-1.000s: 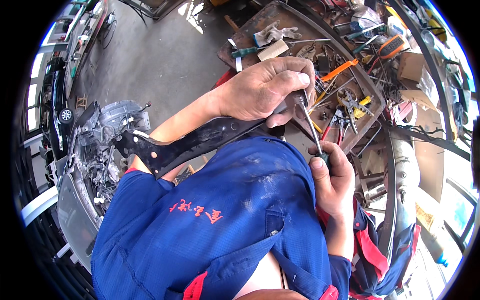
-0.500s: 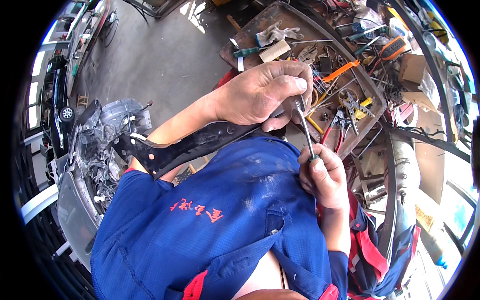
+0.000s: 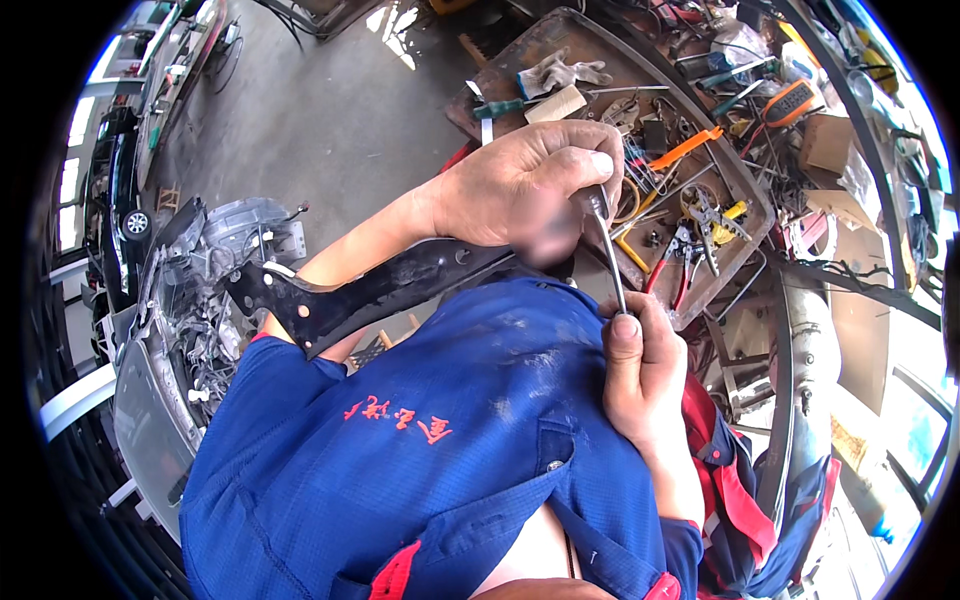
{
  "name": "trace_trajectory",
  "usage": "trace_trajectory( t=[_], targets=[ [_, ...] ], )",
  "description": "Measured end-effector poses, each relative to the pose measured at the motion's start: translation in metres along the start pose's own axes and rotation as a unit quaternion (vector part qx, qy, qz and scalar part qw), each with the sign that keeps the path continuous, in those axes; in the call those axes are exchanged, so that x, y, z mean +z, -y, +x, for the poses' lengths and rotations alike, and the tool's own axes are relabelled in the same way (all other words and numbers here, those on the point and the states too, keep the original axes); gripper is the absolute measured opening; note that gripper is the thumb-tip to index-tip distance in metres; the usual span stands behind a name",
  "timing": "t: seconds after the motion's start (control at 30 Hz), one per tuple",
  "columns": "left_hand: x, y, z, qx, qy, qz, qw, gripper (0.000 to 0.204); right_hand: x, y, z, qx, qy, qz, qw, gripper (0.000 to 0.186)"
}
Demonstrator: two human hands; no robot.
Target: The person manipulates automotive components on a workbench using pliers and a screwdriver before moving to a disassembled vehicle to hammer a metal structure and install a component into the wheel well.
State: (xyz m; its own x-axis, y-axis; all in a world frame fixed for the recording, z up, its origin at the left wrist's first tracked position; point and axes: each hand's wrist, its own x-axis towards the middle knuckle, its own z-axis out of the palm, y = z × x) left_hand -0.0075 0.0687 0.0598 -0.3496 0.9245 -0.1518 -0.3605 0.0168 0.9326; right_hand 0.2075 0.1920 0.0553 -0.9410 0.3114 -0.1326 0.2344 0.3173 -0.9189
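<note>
A long black panel (image 3: 390, 290) with holes in it lies between my left forearm and my blue shirt. My left hand (image 3: 525, 185) is closed around its right end, where a dark piece shows by the thumb; part of that grip is blurred. In my right hand (image 3: 645, 360), a screwdriver (image 3: 608, 250) with a thin metal shaft is gripped, its handle hidden by the fingers. The shaft slants up and left, its upper end meeting the dark piece at my left hand.
Beyond my hands, a metal tray (image 3: 760, 215) holds pliers (image 3: 670, 260), work gloves (image 3: 560, 72), an orange tool (image 3: 685, 148) and many loose tools. A multimeter (image 3: 790, 102) lies to its right. Stripped vehicle front (image 3: 240, 235) stands at the left, and a dark car (image 3: 118, 190) farther off.
My right hand has shifted on the screwdriver, its thumb now pointing up along the shaft and the handle covered. My left hand and the black panel stay nearly in place.
</note>
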Motion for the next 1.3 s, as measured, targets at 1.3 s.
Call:
trace_trajectory(
  t=[1.3],
  targets=[
    [0.005, -0.005, -0.007, -0.012, 0.028, -0.035, 0.999, 0.024, -0.008, -0.021, 0.000, 0.108, 0.181, 0.381, 0.900, 0.041]
  ],
)
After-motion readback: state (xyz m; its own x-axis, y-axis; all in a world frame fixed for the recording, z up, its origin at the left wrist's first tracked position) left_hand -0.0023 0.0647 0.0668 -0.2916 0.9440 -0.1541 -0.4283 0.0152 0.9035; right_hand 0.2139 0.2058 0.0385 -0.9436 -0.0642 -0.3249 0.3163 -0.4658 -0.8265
